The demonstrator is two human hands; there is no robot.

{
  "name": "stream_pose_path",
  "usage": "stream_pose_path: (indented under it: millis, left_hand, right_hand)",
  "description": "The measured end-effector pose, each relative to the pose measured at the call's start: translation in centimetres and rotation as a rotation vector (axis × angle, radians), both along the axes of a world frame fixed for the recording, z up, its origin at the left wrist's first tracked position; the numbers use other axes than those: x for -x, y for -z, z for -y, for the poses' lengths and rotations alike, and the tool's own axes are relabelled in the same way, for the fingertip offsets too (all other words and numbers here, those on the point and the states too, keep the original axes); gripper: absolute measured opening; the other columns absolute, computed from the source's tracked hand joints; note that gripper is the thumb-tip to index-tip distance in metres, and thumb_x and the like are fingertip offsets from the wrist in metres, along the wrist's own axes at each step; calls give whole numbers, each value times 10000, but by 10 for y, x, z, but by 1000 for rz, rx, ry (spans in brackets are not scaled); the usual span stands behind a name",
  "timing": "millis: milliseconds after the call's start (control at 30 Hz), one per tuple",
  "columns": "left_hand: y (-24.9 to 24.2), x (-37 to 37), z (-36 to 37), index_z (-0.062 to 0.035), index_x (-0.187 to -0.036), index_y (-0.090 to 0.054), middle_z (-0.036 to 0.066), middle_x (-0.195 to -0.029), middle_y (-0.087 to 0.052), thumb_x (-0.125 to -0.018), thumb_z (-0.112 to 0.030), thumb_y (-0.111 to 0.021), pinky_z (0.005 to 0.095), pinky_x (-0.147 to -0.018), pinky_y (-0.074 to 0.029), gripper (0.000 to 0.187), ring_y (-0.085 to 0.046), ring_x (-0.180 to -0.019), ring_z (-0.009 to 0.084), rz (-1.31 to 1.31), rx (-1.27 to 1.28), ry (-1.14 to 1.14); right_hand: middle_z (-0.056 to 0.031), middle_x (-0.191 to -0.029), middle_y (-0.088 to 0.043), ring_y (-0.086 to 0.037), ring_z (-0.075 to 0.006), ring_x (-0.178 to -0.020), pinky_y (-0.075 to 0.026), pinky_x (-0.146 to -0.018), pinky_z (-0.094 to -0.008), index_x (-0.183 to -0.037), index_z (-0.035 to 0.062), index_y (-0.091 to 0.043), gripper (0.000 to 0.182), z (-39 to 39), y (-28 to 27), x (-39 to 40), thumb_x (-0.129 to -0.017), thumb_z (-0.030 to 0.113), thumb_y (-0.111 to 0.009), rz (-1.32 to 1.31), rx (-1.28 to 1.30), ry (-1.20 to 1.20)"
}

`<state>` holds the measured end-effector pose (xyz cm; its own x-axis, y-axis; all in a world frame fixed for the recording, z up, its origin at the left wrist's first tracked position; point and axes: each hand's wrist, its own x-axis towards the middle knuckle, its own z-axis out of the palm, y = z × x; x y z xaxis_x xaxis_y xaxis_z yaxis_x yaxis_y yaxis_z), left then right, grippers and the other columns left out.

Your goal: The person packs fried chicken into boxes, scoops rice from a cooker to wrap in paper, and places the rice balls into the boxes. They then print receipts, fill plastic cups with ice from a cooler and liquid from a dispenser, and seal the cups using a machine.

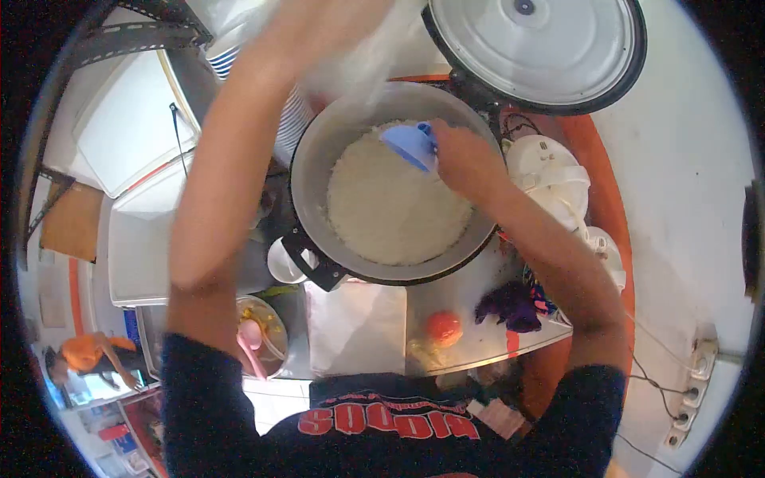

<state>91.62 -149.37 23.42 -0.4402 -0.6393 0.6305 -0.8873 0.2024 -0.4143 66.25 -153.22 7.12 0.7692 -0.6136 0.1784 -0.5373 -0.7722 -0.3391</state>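
Note:
A large pot (470, 103) stands on the counter in front of me, with white rice (390, 203) covering its bottom. My right hand (466, 159) grips a blue plastic scoop (408, 145), which is tilted over the far part of the rice. Up at the top edge of the view is my left hand (351, 24), smeared by motion and partly cut off, its fingers hidden. Blurred translucent white plastic (362, 72) shows just below it, over the pot's far left rim.
The round lid (534, 48) stands open behind the pot. Stacked striped paper cups (295, 127) and an open white cooler box (143, 247) are left. Nearer lie a bowl with a pink ladle (251, 334), white paper (358, 327), a red bundle (444, 327) and dark cloth (510, 307).

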Motion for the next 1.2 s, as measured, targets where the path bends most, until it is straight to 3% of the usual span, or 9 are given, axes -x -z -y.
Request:
stream_pose_path:
  millis: [33,100,133,167,333,667,867,967,1200]
  left_hand:
    - [35,-9,-69,-42,-1432,-537,184,-1402,-606,-782,-151,-755,431,-1080,-452,695,-588,-1272,360,29,-35,-73]
    - [54,39,-170,16,-1305,-615,170,-1365,-634,-876,-21,-574,459,-1053,-450,433,-598,-1236,358,-771,-195,-166]
    - [100,23,-203,36,-1288,-630,198,-1357,-635,-917,-32,-559,465,-1051,-444,384,-600,-1224,379,-493,42,-117]
    - [125,30,-219,48,-1305,-627,224,-1360,-629,-958,-74,-533,453,-1090,-422,379,-582,-1269,387,-1119,-16,-203]
    - [242,81,-252,28,-1406,-557,198,-1484,-533,-950,-94,-467,446,-1160,-359,480,-524,-1333,330,-1836,133,-338]
    - [272,87,-243,-2,-1339,-610,148,-1380,-605,-886,-1,-480,426,-1191,-311,472,-510,-1343,287,-1802,366,-253]
    - [275,85,-244,16,-1363,-576,197,-1385,-573,-952,-98,-445,450,-1144,-369,446,-516,-1313,351,-1763,359,-243]
    - [266,89,-247,16,-1344,-589,190,-1367,-580,-951,-70,-446,445,-1136,-375,427,-530,-1297,335,-1665,304,-314]
    - [261,91,-256,-37,-1386,-585,134,-1475,-553,-951,-22,-487,405,-1221,-257,445,-443,-1428,281,-1986,281,-221]
  right_hand:
    - [-225,-1043,-713,-703,-418,-1005,-567,-860,-511,-1186,2,-605,310,4,9,-21,-879,39,-612,-141,7,54]
    - [-216,-1045,-717,-709,-408,-996,-574,-849,-512,-1169,4,-616,298,9,24,-47,-874,44,-622,-238,21,79]
    - [-207,-1046,-721,-715,-398,-986,-582,-839,-512,-1152,6,-627,286,8,32,-56,-869,48,-631,-326,35,101]
    - [-207,-1046,-721,-715,-398,-986,-582,-839,-512,-1152,6,-627,286,6,41,-63,-869,48,-631,-338,42,101]
    - [-212,-1032,-722,-703,-401,-1037,-571,-864,-496,-1068,26,-682,234,-19,66,-76,-842,79,-659,-685,-31,-127]
    - [-243,-1071,-717,-687,-423,-1021,-542,-847,-487,-1182,28,-672,335,-64,51,-41,-859,120,-660,-871,-452,-324]
    - [-257,-1053,-711,-668,-439,-1042,-518,-891,-479,-1275,55,-649,405,-82,42,-44,-874,107,-627,-510,-473,-414]
    - [-267,-958,-723,-724,-428,-891,-579,-764,-521,-1054,29,-688,223,-98,59,-65,-853,112,-634,-463,-381,-295]
    - [-80,-744,-597,-564,-141,-552,-449,-450,-317,-1215,15,-640,344,-106,27,-59,-877,76,-648,-313,-1074,132]
